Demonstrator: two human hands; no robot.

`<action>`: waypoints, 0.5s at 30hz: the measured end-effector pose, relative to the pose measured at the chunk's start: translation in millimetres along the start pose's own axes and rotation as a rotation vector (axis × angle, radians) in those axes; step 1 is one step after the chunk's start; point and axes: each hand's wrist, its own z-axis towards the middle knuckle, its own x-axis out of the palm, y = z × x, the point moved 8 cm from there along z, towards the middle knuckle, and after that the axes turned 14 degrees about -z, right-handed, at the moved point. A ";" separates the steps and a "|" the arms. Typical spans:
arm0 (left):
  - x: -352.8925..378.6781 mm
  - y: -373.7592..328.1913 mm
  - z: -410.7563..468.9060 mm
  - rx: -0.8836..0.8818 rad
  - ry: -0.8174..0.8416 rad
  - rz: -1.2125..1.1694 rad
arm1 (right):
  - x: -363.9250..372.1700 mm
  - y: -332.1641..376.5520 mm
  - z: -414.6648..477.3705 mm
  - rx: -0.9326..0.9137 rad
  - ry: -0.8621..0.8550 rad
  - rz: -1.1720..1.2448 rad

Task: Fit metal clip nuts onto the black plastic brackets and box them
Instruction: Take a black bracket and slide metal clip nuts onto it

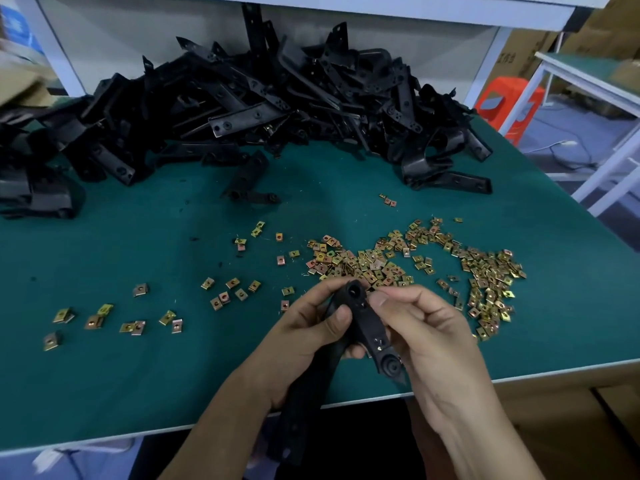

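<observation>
The left grip (311,336) is curled tight round a black bracket (369,327), just over the near edge of the green desk (156,375). The right grip (427,327) is curled too. Its thumb and finger pinch the bracket's top end. The bracket is long, black and bent. It has a round hole at the top, a round bump lower down, and a long arm that hangs below the desk edge. Small gold clip nuts (374,263) lie spread on the desk just behind. A big pile of brackets (259,98) sits at the back.
</observation>
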 end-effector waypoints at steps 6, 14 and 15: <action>-4.3 0.9 2.3 0.027 -0.031 0.096 | 1.1 -2.8 -6.8 -0.004 -0.021 0.059; -6.0 1.2 3.0 0.035 -0.009 0.106 | 2.3 -5.3 -9.5 -0.014 -0.100 0.041; -4.8 0.8 2.5 0.035 0.000 0.110 | 3.4 -5.9 -9.7 -0.021 -0.104 0.032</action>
